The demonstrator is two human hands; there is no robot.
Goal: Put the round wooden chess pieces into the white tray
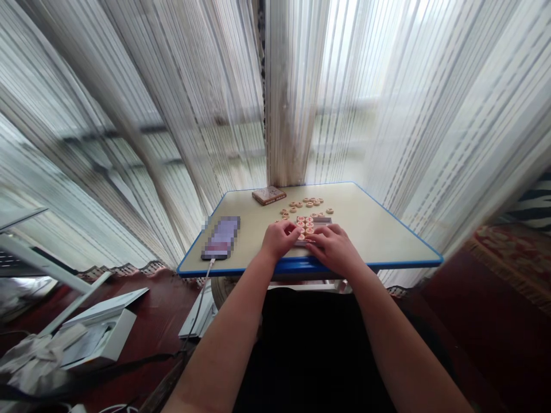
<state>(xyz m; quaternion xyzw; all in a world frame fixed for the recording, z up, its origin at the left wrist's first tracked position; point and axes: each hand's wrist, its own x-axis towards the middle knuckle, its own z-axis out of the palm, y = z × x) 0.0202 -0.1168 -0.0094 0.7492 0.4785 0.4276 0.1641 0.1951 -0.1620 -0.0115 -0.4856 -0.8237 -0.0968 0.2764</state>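
Observation:
A shallow box tray (328,220) sits near the front edge of the table, with round wooden Chinese chess pieces (309,225) with red characters lined up in rows in its left part. At the tray's left side is my left hand (278,238), its thumb and fingertips pinched together over the pieces; what they hold, if anything, is too small to make out. My right hand (336,248) lies across the tray's right front, thumb and index finger apart, the fingertips touching the lowest pieces. Loose chess pieces (310,204) are scattered on the table behind the tray.
The cream table (370,218) has a blue edge. A box lid (269,195) with printed sides rests at the back left. On the left lies a phone (221,237) with a charging cable (202,298). An opened white box (101,338) is on the floor; curtains (286,92) hang behind.

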